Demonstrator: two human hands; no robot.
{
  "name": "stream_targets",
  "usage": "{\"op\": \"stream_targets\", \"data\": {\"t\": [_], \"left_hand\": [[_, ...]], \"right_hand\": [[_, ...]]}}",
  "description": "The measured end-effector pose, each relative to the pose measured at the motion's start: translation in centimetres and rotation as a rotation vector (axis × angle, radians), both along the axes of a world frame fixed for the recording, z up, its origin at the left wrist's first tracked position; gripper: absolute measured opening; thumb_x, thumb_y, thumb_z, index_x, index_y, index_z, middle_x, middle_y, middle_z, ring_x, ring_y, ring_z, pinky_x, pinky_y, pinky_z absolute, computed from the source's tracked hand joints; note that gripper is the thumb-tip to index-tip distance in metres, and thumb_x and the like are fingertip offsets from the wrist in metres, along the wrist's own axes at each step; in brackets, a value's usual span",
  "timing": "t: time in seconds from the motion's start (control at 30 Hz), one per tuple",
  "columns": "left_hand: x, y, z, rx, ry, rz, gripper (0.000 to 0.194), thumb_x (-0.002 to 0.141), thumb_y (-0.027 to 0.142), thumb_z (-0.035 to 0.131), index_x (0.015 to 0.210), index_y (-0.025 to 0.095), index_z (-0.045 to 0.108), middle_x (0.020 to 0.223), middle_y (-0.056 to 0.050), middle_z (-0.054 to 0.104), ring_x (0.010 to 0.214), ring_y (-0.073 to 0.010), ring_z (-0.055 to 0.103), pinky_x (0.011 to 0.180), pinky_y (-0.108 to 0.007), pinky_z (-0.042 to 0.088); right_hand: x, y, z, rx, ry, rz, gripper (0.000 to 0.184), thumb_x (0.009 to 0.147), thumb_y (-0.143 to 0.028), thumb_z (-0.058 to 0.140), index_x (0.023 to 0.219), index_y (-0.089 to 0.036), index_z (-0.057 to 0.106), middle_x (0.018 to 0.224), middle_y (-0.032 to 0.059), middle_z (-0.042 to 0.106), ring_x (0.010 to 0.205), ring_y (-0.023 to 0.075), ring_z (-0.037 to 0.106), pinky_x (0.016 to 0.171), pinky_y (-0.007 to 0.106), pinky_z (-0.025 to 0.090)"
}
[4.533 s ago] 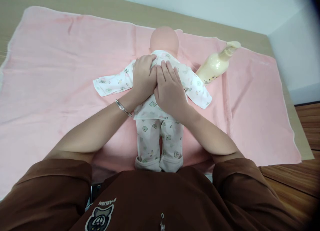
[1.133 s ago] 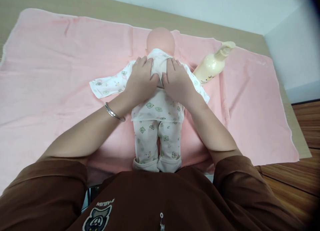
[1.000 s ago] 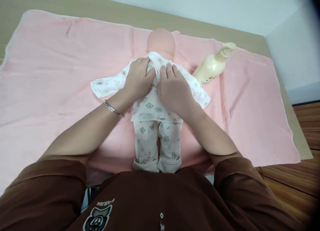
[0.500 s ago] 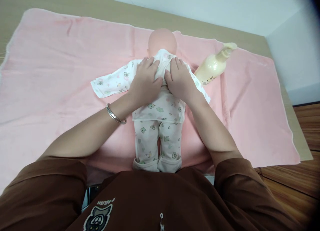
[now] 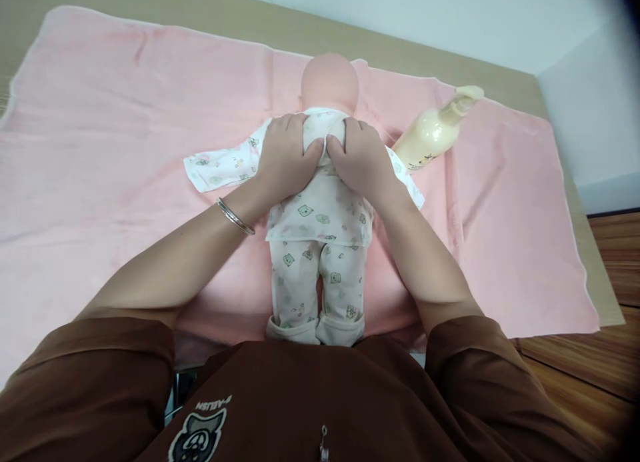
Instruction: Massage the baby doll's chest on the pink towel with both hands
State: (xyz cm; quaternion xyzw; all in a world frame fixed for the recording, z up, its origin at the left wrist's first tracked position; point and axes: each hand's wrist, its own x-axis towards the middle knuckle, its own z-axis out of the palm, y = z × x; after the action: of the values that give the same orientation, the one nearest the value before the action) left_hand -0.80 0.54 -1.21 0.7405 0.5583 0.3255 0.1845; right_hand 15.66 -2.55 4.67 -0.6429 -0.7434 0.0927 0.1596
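A baby doll (image 5: 329,82) lies with the back of its head toward me and its legs toward my body. It wears a white printed top (image 5: 323,217) and matching trousers (image 5: 295,279) with turned-up cuffs. My left hand (image 5: 289,154) rests flat on the left side of the doll's upper back, fingers over the shoulder. On the other side my right hand (image 5: 364,157) lies the same way. Both thumbs point inward and nearly meet at the middle of the back. The sleeves stretch out to either side, and the doll's face is hidden.
A pink blanket (image 5: 115,149) is spread over a wooden table (image 5: 400,57). To the right of the doll, a cream-coloured pump bottle (image 5: 434,134) lies tilted, close to the right sleeve. A white wall (image 5: 450,15) stands behind the table.
My hands have shifted outward from the neck onto the shoulders. The top's collar, raised against the head before, now lies lower and flatter. The view has shifted slightly.
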Motion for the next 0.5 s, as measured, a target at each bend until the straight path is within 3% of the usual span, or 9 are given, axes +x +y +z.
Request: {"op": "stream_targets", "data": {"t": [0.13, 0.3, 0.5], "left_hand": [[-0.1, 0.5, -0.1, -0.052, 0.004, -0.006, 0.068, 0.086, 0.074, 0.034, 0.135, 0.032, 0.053, 0.138, -0.009, 0.062, 0.140, -0.0356, 0.042, 0.119, -0.061, 0.027], [-0.1, 0.4, 0.1, -0.054, 0.007, 0.002, 0.061, 0.083, 0.071, 0.041, 0.131, 0.036, 0.054, 0.125, -0.008, 0.066, 0.140, -0.0371, 0.040, 0.116, -0.061, 0.026], [0.2, 0.5, -0.8, 0.004, -0.085, 0.021, 0.057, 0.086, 0.075, 0.039, 0.121, 0.033, 0.054, 0.117, -0.009, 0.065, 0.135, -0.0377, 0.037, 0.116, -0.061, 0.023]], "right_hand": [[0.5, 0.8, -0.1, -0.076, 0.018, -0.042, 0.047, 0.109, -0.048, 0.039, 0.121, -0.007, 0.057, 0.120, 0.0189, 0.065, 0.125, 0.0362, 0.063, 0.112, 0.057, 0.051], [0.4, 0.8, -0.6, -0.030, -0.034, -0.028, 0.042, 0.109, -0.047, 0.038, 0.117, -0.009, 0.056, 0.119, 0.0177, 0.065, 0.123, 0.0359, 0.064, 0.113, 0.059, 0.050], [0.5, 1.2, -1.1, -0.014, -0.050, -0.038, 0.046, 0.108, -0.051, 0.037, 0.119, -0.011, 0.055, 0.124, 0.0184, 0.065, 0.127, 0.0375, 0.061, 0.115, 0.062, 0.047]]}}
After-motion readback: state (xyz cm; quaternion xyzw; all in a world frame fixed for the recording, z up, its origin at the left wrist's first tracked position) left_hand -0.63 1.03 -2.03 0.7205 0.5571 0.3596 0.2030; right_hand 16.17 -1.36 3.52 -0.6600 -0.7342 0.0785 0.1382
